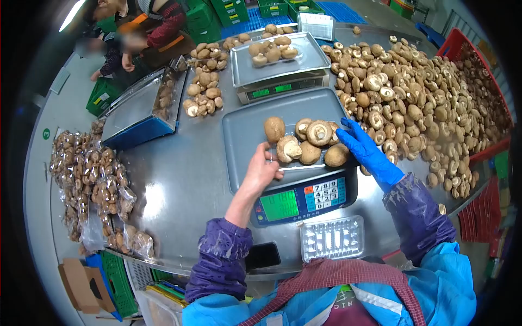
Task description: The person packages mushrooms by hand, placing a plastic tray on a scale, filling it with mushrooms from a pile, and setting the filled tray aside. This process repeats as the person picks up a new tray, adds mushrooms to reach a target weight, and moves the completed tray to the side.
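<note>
Several brown mushrooms [310, 152] sit in a clear plastic tray [304, 167], partly hidden beneath them, on the grey pan [239, 157] of a digital scale [299, 200]. My bare left hand [263, 167] curls around the tray's left end, beside a mushroom with a pale stem [288, 149]. At the right end, my right hand [367, 148], in a blue glove, reaches over with fingers stretched out, their tips against the mushrooms. Its thumb is hidden. The green display is lit, but its digits are blurred.
Loose mushrooms [402, 98] heap up on the right, spilling from a red crate [503, 103]. A second scale [283, 65] stands behind. Bagged mushrooms [95, 179] lie left. Nearer me are an empty clear tray [333, 239] and a black phone [262, 255]. Another person [157, 27] works at back left.
</note>
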A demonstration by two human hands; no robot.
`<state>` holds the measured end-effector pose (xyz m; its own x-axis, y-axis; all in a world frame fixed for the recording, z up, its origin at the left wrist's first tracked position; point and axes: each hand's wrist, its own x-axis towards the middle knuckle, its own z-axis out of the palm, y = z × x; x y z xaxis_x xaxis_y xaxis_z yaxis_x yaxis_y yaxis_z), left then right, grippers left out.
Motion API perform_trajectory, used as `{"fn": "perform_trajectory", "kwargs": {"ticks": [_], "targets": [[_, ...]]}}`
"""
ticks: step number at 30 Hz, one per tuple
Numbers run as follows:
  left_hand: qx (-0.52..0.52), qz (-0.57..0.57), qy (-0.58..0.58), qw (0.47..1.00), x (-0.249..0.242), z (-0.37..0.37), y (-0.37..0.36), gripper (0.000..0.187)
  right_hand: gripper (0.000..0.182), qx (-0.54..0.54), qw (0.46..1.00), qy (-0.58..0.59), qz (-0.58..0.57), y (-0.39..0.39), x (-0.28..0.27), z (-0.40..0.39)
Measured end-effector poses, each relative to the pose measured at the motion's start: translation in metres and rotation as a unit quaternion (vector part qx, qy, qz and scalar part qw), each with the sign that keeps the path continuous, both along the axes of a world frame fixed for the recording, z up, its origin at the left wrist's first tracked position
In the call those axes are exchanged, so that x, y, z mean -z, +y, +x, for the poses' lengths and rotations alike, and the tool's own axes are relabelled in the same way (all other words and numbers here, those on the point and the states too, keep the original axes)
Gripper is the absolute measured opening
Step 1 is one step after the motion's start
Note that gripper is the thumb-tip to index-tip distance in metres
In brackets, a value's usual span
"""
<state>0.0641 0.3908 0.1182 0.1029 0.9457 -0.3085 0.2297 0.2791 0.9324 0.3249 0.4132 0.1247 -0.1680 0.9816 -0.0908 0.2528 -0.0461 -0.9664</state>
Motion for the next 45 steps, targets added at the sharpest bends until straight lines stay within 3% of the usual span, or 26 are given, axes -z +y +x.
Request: {"fn": "perform_trajectory", "kwargs": {"ticks": [1, 2, 3, 6, 11, 14, 17, 19, 21, 26, 28, 32, 34, 35, 36, 37, 38, 39, 41, 43, 45], "targets": [[-0.024, -0.010, -0.016, 1.000, -0.002, 0.001, 0.000, 0.048, 0.066, 0.006, 1.000, -0.005, 0.008, 0.002, 0.001, -0.003], [-0.060, -0.033, -0.108, 0.992, 0.006, -0.003, 0.003, 0.055, 0.067, 0.009, 1.000, 0.019, 0.006, 0.004, 0.001, -0.008], [-0.062, -0.025, -0.108, 0.992, 0.007, -0.008, 0.005, 0.055, 0.067, 0.007, 1.000, 0.020, 0.013, 0.006, -0.001, -0.011], [-0.128, -0.040, -0.348, 0.928, 0.001, -0.038, 0.010, 0.064, 0.060, 0.002, 0.991, 0.104, -0.087, 0.002, -0.045, -0.041], [-0.193, -0.017, -0.392, 0.899, 0.000, -0.127, 0.026, 0.067, 0.052, -0.068, 0.985, 0.145, -0.070, 0.012, -0.057, -0.072], [-0.282, 0.052, -0.358, 0.888, -0.005, -0.188, 0.042, 0.068, 0.040, -0.085, 0.991, 0.086, -0.062, 0.003, -0.063, -0.073], [-0.338, 0.134, -0.383, 0.849, -0.001, -0.257, 0.072, 0.066, 0.039, -0.070, 0.996, 0.035, -0.050, -0.015, -0.057, -0.058], [-0.379, 0.155, -0.340, 0.846, -0.001, -0.298, 0.088, 0.065, 0.035, -0.041, 0.998, -0.006, -0.047, -0.030, -0.055, -0.045], [-0.454, 0.188, -0.355, 0.795, -0.006, -0.318, 0.101, 0.067, 0.032, -0.036, 0.998, -0.048, -0.014, -0.045, -0.045, -0.026], [-0.480, 0.224, -0.406, 0.745, 0.020, -0.378, 0.138, 0.066, 0.025, -0.005, 0.988, -0.125, -0.090, -0.097, -0.031, 0.011], [-0.516, 0.219, -0.415, 0.717, 0.018, -0.378, 0.146, 0.067, 0.026, 0.006, 0.974, -0.138, -0.180, -0.123, -0.021, 0.020], [-0.426, 0.229, -0.405, 0.776, 0.021, -0.384, 0.149, 0.068, 0.032, -0.070, 0.938, -0.221, -0.257, -0.177, 0.010, 0.044], [-0.431, 0.205, -0.379, 0.793, 0.022, -0.385, 0.145, 0.063, 0.032, -0.244, 0.907, -0.342, -0.027, -0.197, 0.029, 0.049], [-0.434, 0.179, -0.352, 0.810, 0.020, -0.375, 0.142, 0.058, 0.032, -0.237, 0.909, -0.342, -0.035, -0.199, 0.030, 0.047], [-0.441, 0.171, -0.303, 0.827, 0.019, -0.366, 0.134, 0.037, 0.034, -0.265, 0.886, -0.380, 0.003, -0.202, 0.026, 0.044], [-0.301, 0.291, -0.026, 0.908, 0.071, -0.418, 0.143, 0.015, 0.036, -0.288, 0.861, -0.418, 0.036, -0.207, 0.022, 0.042], [-0.322, 0.257, -0.188, 0.892, 0.034, -0.369, 0.118, 0.010, 0.033, -0.306, 0.845, -0.437, 0.026, -0.208, 0.019, 0.039], [-0.347, 0.169, -0.272, 0.881, 0.003, -0.339, 0.099, 0.011, 0.031, -0.323, 0.830, -0.455, 0.012, -0.209, 0.021, 0.038], [-0.345, 0.148, -0.292, 0.880, 0.002, -0.336, 0.088, 0.026, 0.021, -0.379, 0.808, -0.447, 0.056, -0.220, 0.040, 0.047], [-0.340, 0.161, -0.267, 0.887, 0.003, -0.334, 0.079, 0.042, 0.014, -0.334, 0.827, -0.430, 0.143, -0.226, 0.048, 0.048], [-0.331, 0.135, -0.264, 0.896, -0.013, -0.314, 0.062, 0.047, 0.013, -0.363, 0.813, -0.432, 0.141, -0.225, 0.042, 0.048]]}}
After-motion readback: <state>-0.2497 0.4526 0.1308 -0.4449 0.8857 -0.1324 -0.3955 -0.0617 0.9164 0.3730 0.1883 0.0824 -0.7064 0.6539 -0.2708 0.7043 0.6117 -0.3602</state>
